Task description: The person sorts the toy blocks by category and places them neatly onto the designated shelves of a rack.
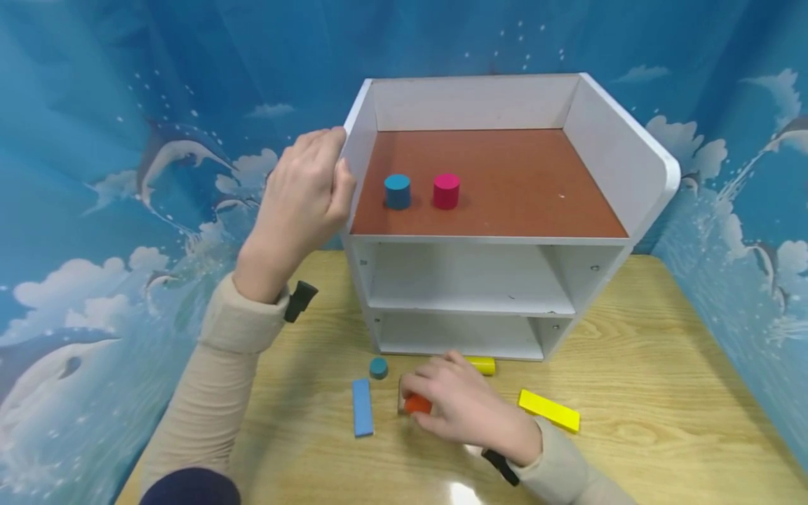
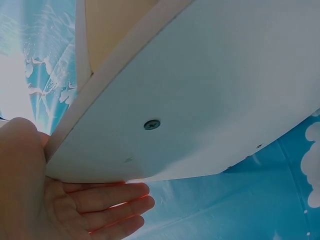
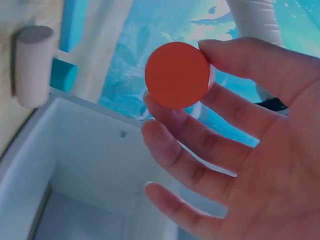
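Observation:
My left hand (image 1: 301,189) is up at the left side panel of a white shelf unit (image 1: 631,151). In the left wrist view its fingers (image 2: 112,197) extend along the panel's edge, with the thumb at the front edge. Low in front of the shelf, my right hand (image 1: 463,403) pinches an orange round block (image 3: 177,75) between thumb and fingertips; its round face shows in the right wrist view. Near that hand lie a yellow cylinder (image 1: 485,365), partly hidden by it, a small teal cylinder (image 1: 378,368) and a flat blue block (image 1: 362,408).
On the shelf's brown top (image 1: 505,175) stand a blue cylinder (image 1: 398,193) and a pink-red cylinder (image 1: 446,192). A flat yellow block (image 1: 549,410) lies right of my right hand on the wooden table (image 1: 631,393). A pale cylinder (image 3: 34,67) shows in the right wrist view.

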Demonstrator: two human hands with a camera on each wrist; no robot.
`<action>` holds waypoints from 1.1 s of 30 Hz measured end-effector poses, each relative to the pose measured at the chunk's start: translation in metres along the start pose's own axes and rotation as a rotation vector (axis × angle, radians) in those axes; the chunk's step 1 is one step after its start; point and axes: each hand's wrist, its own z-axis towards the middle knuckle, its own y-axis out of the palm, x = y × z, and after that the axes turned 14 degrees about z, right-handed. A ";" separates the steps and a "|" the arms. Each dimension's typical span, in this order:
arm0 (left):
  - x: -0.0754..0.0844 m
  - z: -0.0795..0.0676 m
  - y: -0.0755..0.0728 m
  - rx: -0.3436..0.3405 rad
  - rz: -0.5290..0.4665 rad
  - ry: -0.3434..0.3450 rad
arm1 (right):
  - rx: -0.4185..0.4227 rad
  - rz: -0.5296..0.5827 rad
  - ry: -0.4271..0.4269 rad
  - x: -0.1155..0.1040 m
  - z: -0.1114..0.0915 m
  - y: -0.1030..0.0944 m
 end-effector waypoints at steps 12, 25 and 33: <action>0.000 0.000 0.000 0.001 0.001 0.002 | 0.253 -0.018 -0.126 -0.009 0.001 -0.031; 0.000 0.000 0.000 0.010 0.002 0.004 | 0.444 0.017 -0.247 -0.015 0.007 -0.060; 0.000 0.000 0.001 0.018 0.009 0.010 | 0.530 0.127 -0.319 -0.018 0.012 -0.082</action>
